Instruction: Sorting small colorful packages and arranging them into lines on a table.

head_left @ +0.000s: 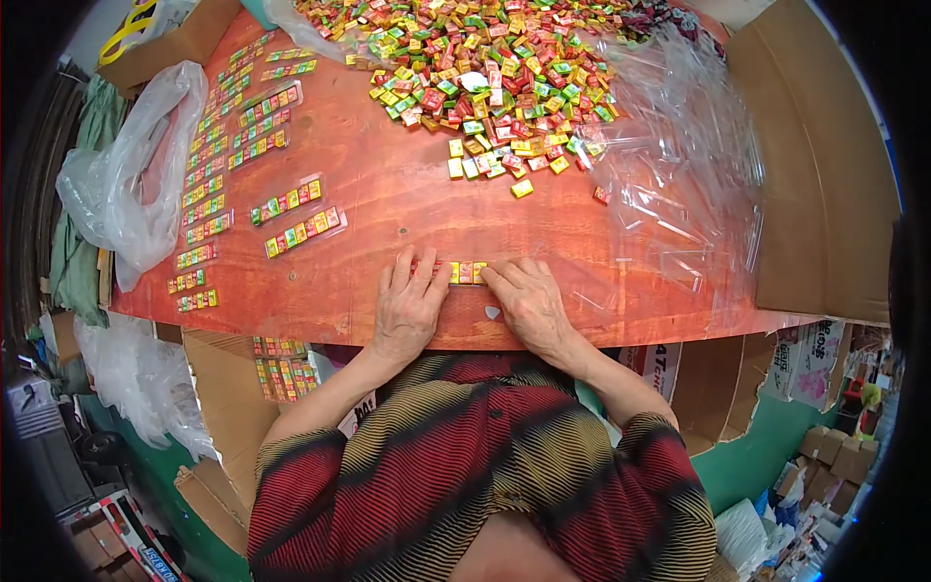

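A short row of small red and yellow boxes (pixel 466 273) lies on the table close to its near edge, between my two hands. My left hand (pixel 408 303) covers the row's left part, its fingers bent and pressed down on the boxes. At the right end, my right hand (pixel 531 303) grips the row with fingers held together. Both hands hide the ends, so its full length does not show. Left of them lie two packed strips, a nearer one (pixel 305 232) and a farther one (pixel 287 200), each with coloured boxes in clear plastic.
A big heap of loose little boxes (pixel 504 73) covers the table's far middle. Clear plastic trays (pixel 679 184) pile up at right beside a cardboard box (pixel 824 165). Finished-looking strips (pixel 206 209) line the left side, near a plastic bag (pixel 145 175). An open carton (pixel 228 378) stands below the edge.
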A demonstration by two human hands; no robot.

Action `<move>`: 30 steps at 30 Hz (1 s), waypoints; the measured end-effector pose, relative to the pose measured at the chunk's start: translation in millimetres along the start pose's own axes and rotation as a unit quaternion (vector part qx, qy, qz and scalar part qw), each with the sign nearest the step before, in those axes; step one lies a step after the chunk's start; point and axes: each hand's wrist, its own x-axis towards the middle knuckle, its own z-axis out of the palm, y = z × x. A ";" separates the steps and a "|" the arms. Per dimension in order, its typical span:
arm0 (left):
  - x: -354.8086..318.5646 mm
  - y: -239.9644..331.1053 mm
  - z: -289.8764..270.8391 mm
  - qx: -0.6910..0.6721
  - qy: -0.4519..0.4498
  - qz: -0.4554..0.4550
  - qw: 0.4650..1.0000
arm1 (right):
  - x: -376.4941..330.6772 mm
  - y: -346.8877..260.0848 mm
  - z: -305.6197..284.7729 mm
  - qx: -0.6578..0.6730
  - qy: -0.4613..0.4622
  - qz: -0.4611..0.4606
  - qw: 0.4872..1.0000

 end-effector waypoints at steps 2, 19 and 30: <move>0.2 -0.5 1.0 -0.038 -0.012 -0.018 0.999 | 0.4 -1.7 -3.1 -0.019 -0.001 0.000 1.000; -21.5 -14.4 -6.7 -0.053 -0.071 -0.094 0.992 | -14.4 5.2 -7.4 -0.030 0.011 0.058 0.998; -15.0 -111.8 -26.6 0.094 -0.036 -0.212 0.972 | 3.4 -1.4 4.0 0.011 -0.011 0.017 1.000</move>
